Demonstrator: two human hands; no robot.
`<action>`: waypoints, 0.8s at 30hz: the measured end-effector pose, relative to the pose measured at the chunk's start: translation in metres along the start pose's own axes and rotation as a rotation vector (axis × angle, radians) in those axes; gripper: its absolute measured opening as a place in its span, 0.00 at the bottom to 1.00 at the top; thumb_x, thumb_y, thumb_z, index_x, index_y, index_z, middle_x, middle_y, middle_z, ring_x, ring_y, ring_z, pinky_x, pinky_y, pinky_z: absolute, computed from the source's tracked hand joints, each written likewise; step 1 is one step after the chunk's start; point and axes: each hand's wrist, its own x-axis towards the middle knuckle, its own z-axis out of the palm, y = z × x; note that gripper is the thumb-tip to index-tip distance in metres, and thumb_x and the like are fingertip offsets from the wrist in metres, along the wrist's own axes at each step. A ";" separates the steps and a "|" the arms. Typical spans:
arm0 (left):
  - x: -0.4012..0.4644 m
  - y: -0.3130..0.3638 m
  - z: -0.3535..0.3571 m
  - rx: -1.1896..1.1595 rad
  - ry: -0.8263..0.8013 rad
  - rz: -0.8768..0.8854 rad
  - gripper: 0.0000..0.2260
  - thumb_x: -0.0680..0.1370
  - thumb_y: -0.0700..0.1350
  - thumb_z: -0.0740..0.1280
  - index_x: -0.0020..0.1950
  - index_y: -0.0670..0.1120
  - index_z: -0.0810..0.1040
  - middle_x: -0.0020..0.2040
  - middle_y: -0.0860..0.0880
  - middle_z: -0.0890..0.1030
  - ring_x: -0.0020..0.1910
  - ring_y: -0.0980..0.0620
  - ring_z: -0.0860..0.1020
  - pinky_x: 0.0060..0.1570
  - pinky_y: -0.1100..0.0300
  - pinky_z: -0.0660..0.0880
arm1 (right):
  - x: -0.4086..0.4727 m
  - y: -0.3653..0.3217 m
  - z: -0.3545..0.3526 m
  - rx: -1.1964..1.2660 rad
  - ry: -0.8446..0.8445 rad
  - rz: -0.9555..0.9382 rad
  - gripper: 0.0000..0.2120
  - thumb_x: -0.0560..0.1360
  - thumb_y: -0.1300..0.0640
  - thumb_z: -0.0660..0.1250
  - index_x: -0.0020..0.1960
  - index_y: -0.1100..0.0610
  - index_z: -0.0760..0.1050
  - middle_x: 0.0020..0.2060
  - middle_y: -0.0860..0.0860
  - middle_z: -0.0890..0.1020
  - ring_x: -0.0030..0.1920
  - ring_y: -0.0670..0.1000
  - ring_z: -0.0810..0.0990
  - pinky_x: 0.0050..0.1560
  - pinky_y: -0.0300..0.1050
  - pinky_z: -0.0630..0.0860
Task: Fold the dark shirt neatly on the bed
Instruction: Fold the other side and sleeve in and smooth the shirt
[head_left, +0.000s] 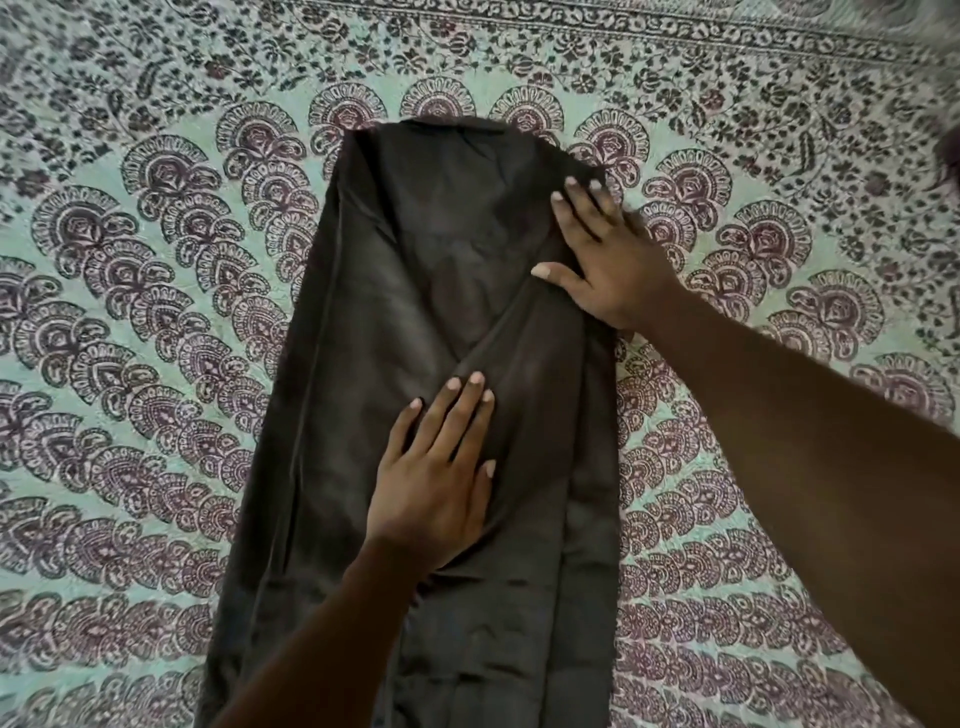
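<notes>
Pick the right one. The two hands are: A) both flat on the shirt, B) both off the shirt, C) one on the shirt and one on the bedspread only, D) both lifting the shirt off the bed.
A: the left hand and right hand lie with straight fingers pressed on the shirt, which rests flat on the bedspread.

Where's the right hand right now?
Head view, right of centre: the right hand lies flat on the dark shirt's upper right edge, beyond the left hand.
</notes>
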 end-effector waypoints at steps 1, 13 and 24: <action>0.000 0.000 -0.001 -0.002 0.001 -0.004 0.30 0.83 0.55 0.59 0.83 0.46 0.62 0.85 0.49 0.56 0.84 0.49 0.55 0.80 0.45 0.58 | 0.002 -0.001 0.003 0.035 0.007 0.048 0.50 0.75 0.22 0.34 0.85 0.55 0.47 0.85 0.51 0.49 0.84 0.55 0.47 0.82 0.62 0.50; 0.002 -0.001 -0.001 -0.042 -0.006 -0.005 0.30 0.83 0.55 0.59 0.83 0.47 0.62 0.85 0.49 0.58 0.84 0.50 0.56 0.80 0.46 0.58 | -0.040 -0.039 0.016 -0.033 0.100 0.067 0.44 0.80 0.27 0.45 0.82 0.58 0.59 0.82 0.55 0.61 0.82 0.58 0.60 0.77 0.63 0.63; -0.007 -0.008 -0.016 -0.333 0.081 0.034 0.24 0.78 0.46 0.63 0.75 0.45 0.74 0.81 0.48 0.68 0.81 0.48 0.64 0.78 0.43 0.61 | -0.153 -0.143 0.027 0.116 0.124 0.277 0.32 0.85 0.40 0.50 0.83 0.57 0.58 0.84 0.57 0.52 0.84 0.58 0.51 0.82 0.61 0.55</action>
